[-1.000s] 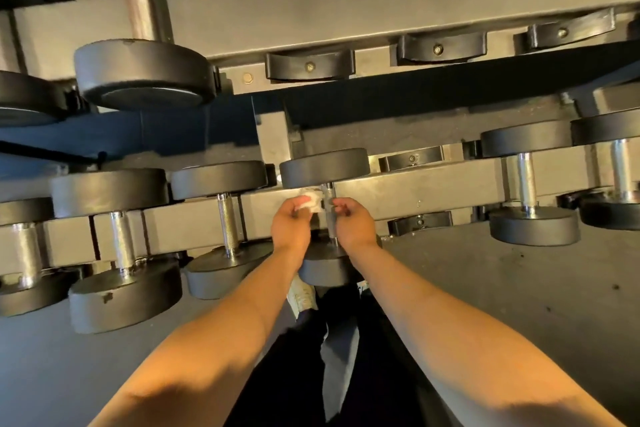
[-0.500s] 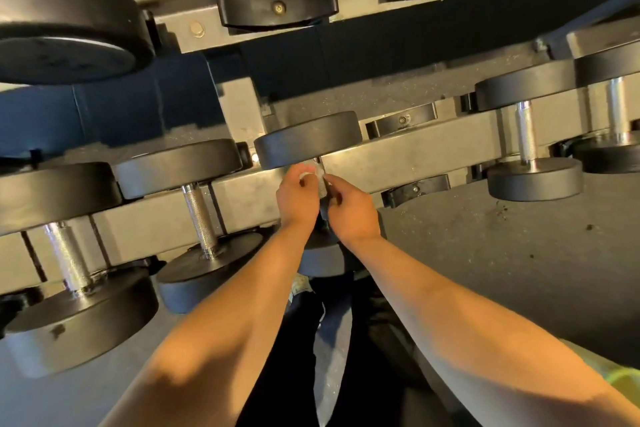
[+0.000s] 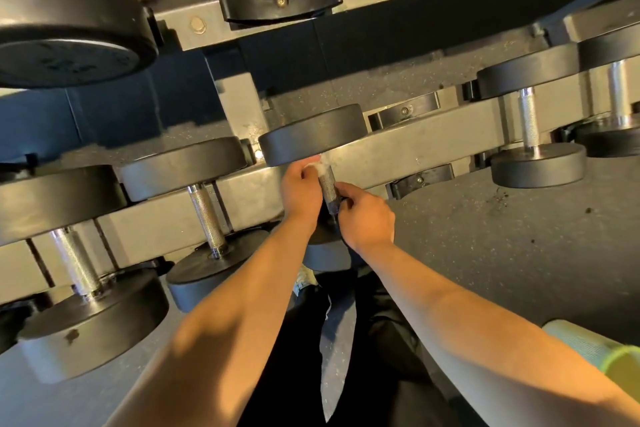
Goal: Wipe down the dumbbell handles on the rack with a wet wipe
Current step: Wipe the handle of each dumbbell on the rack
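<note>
White wet wipe, bunched up in the left hand, fingers curled tight round it, and it's pressed to the top of the knurled dumbbell handle, right under the far black head. On the other side is the right hand, thumb and forefinger pinching the lower end of that same handle, just above the near head, which is mostly hidden behind the wrists. The dumbbell sits on the lower rail of the rack, dead centre of view. To its left is a neighbouring dumbbell, steel grip bare. To its right are two empty black cradles, then another dumbbell. Up in the top left corner, a big rubber head sits on the upper shelf. Down below there's a dark speckled floor, black trousers between the forearms, and a yellow-green sleeve at the right elbow.
</note>
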Motion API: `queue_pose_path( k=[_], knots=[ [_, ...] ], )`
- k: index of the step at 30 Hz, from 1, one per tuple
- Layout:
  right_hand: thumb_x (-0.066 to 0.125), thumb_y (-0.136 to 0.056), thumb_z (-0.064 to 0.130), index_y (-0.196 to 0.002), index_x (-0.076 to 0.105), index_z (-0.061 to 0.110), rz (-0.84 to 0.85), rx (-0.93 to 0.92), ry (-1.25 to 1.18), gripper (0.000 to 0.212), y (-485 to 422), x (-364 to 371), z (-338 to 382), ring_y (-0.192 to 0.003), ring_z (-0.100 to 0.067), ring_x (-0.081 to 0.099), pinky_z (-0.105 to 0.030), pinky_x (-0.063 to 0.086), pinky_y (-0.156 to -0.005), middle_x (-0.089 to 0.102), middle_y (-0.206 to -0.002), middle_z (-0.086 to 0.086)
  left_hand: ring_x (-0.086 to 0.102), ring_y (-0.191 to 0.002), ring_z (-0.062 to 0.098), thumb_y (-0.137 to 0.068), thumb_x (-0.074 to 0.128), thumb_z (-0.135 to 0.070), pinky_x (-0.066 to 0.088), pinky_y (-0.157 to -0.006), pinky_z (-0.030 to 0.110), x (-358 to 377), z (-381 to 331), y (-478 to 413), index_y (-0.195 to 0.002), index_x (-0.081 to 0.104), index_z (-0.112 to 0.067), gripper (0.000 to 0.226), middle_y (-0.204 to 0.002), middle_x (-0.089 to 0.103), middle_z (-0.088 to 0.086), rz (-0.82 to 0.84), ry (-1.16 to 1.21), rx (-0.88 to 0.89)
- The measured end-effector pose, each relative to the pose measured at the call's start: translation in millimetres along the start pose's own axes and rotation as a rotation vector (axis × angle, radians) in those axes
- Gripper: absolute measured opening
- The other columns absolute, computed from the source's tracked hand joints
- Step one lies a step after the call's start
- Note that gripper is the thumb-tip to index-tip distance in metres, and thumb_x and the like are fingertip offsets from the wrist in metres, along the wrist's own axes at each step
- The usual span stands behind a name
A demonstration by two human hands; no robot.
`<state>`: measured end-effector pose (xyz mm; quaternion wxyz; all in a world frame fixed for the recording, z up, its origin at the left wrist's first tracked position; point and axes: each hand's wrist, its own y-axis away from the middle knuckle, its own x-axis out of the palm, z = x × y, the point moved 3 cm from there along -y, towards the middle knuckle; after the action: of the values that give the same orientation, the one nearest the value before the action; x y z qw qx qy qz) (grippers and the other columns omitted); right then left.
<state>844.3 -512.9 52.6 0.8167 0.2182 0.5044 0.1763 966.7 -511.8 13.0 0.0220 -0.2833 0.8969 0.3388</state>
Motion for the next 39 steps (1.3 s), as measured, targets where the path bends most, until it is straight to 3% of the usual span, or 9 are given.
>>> queue_pose_path(
  k=[3, 6, 9, 16, 21, 27, 30, 34, 39],
  knots=[
    [0.048, -0.094, 0.019, -0.125, 0.065, 0.038, -0.023, -0.007, -0.009, 0.04, 0.6, -1.1, 0.8, -0.1, -0.034, 0.066, -0.042, 0.054, -0.086, 0.074, -0.106, -0.003, 0.059, -0.1, 0.014, -0.1, 0.044, -0.007, 0.046, -0.089, 0.02, 4.4, 1.0, -2.3, -0.103, 0.068, -0.017, 0.026, -0.099, 0.061, -0.01, -0.016, -0.061, 0.026],
    [0.049, -0.095, 0.015, -0.124, 0.066, 0.035, -0.056, 0.025, -0.064, 0.038, 3.4, -2.3, 0.5, -0.102, -0.029, 0.066, -0.038, 0.05, -0.089, 0.074, -0.108, 0.002, 0.055, -0.093, 0.006, -0.102, 0.047, -0.01, 0.038, -0.07, 0.006, 0.7, 11.6, 3.4, -0.1, 0.067, -0.016, 0.021, -0.09, 0.054, -0.022, 0.024, -0.159, 0.038],
    [0.049, -0.096, 0.013, -0.126, 0.066, 0.033, -0.087, 0.104, -0.134, 0.04, 2.5, -0.5, -3.5, -0.106, -0.023, 0.065, -0.032, 0.046, -0.09, 0.073, -0.113, 0.007, 0.057, -0.088, 0.005, -0.102, 0.05, -0.016, 0.037, -0.064, 0.007, -2.3, 27.2, 11.9, -0.097, 0.067, -0.022, 0.018, -0.096, 0.063, -0.012, 0.127, -0.233, -0.017],
    [0.048, -0.091, 0.01, -0.116, 0.071, 0.034, -0.082, 0.161, -0.179, 0.041, 0.5, 3.7, -5.2, -0.102, -0.025, 0.066, -0.035, 0.05, -0.089, 0.074, -0.109, 0.005, 0.066, -0.097, 0.019, -0.095, 0.056, -0.018, 0.054, -0.086, 0.034, -9.0, 46.6, 22.5, -0.098, 0.075, -0.022, 0.02, -0.102, 0.074, -0.001, 0.324, -0.481, -0.071],
    [0.05, -0.093, 0.011, -0.116, 0.071, 0.031, -0.079, 0.116, -0.115, 0.037, 2.7, -1.8, -3.2, -0.099, -0.026, 0.066, -0.03, 0.043, -0.079, 0.074, -0.109, 0.0, 0.067, -0.1, 0.021, -0.093, 0.059, -0.017, 0.053, -0.088, 0.033, -10.7, 43.4, 27.3, -0.102, 0.078, -0.02, 0.022, -0.106, 0.075, 0.001, 0.345, -0.53, -0.105],
    [0.05, -0.094, 0.014, -0.118, 0.07, 0.03, -0.066, 0.066, -0.093, 0.035, 1.0, -3.1, -3.3, -0.098, -0.027, 0.067, -0.032, 0.045, -0.078, 0.074, -0.108, -0.003, 0.065, -0.102, 0.018, -0.096, 0.054, -0.013, 0.053, -0.094, 0.036, -2.6, 33.3, 33.0, -0.101, 0.075, -0.026, 0.026, -0.113, 0.072, -0.002, 0.162, -0.361, -0.146],
    [0.05, -0.094, 0.013, -0.115, 0.071, 0.029, -0.068, 0.064, -0.146, 0.034, -0.1, -1.8, -7.0, -0.097, -0.027, 0.067, -0.033, 0.049, -0.079, 0.074, -0.107, -0.003, 0.065, -0.105, 0.022, -0.096, 0.051, -0.014, 0.052, -0.09, 0.031, 2.2, 29.0, 30.3, -0.098, 0.073, -0.025, 0.024, -0.115, 0.072, 0.001, 0.164, -0.409, -0.15],
    [0.048, -0.094, 0.01, -0.111, 0.073, 0.028, -0.085, 0.086, -0.275, 0.034, -2.6, 1.1, -11.8, -0.095, -0.024, 0.067, -0.031, 0.05, -0.077, 0.075, -0.104, 0.001, 0.064, -0.112, 0.024, -0.096, 0.056, -0.017, 0.046, -0.087, 0.023, -0.8, 34.2, 34.4, -0.112, 0.075, -0.018, 0.024, -0.12, 0.071, 0.003, 0.21, -0.511, -0.186],
    [0.048, -0.093, 0.006, -0.106, 0.073, 0.025, -0.11, 0.129, -0.38, 0.034, -5.6, 0.6, -16.0, -0.093, -0.022, 0.066, -0.031, 0.05, -0.08, 0.074, -0.101, 0.004, 0.069, -0.101, 0.021, -0.088, 0.067, -0.018, 0.054, -0.094, 0.033, -4.8, 37.5, 37.0, -0.081, 0.075, -0.034, 0.019, -0.106, 0.076, 0.003, 0.22, -0.427, -0.172]
  ],
)
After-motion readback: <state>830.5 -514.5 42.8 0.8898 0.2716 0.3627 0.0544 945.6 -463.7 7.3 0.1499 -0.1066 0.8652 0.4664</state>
